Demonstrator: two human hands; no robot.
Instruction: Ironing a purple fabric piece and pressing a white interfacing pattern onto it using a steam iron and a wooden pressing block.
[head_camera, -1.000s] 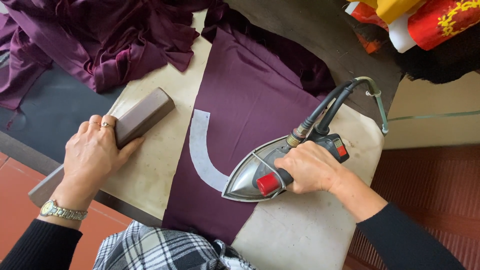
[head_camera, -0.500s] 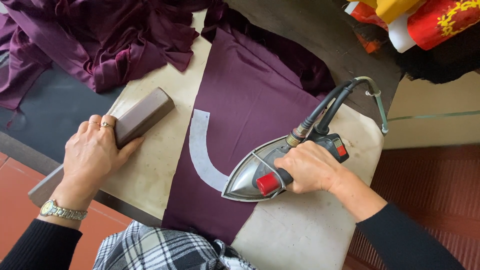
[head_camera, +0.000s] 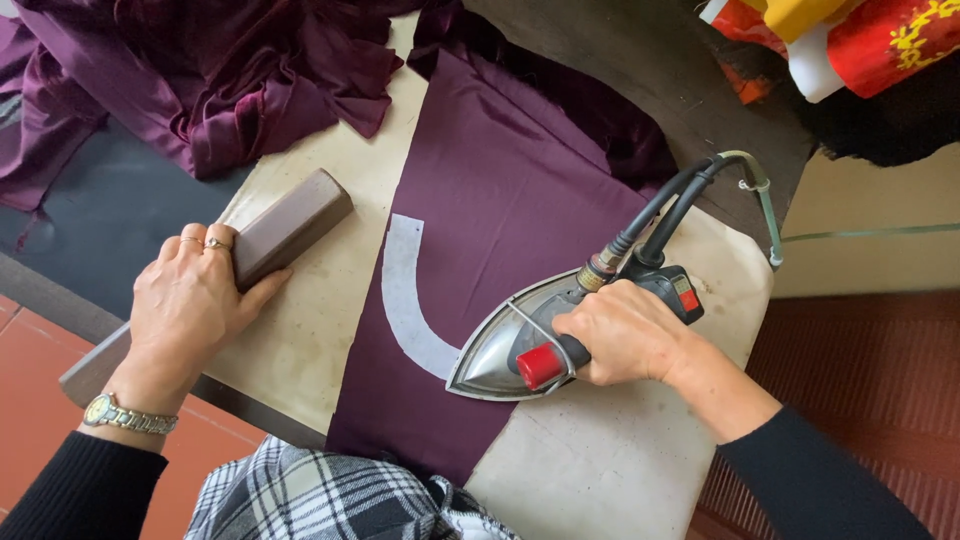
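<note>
Ironing board with stained beige padded cover (head_camera: 330, 330) fills the centre of the view, with a heap of crumpled plum velvet fabric (head_camera: 230, 80) at its upper left edge. Flat plum cloth panel (head_camera: 500, 200) lies lengthwise along the board. Silver steam iron with red knob and black hoses (head_camera: 520, 345) rests on this panel, its tip touching the lower end of a curved white interfacing strip (head_camera: 405, 300). Right hand (head_camera: 625, 335) is closed in a fist round the iron's handle. Left hand (head_camera: 190, 305) lies on a long brown wooden block (head_camera: 290, 225), fingers curled over it, at the board's left edge.
</note>
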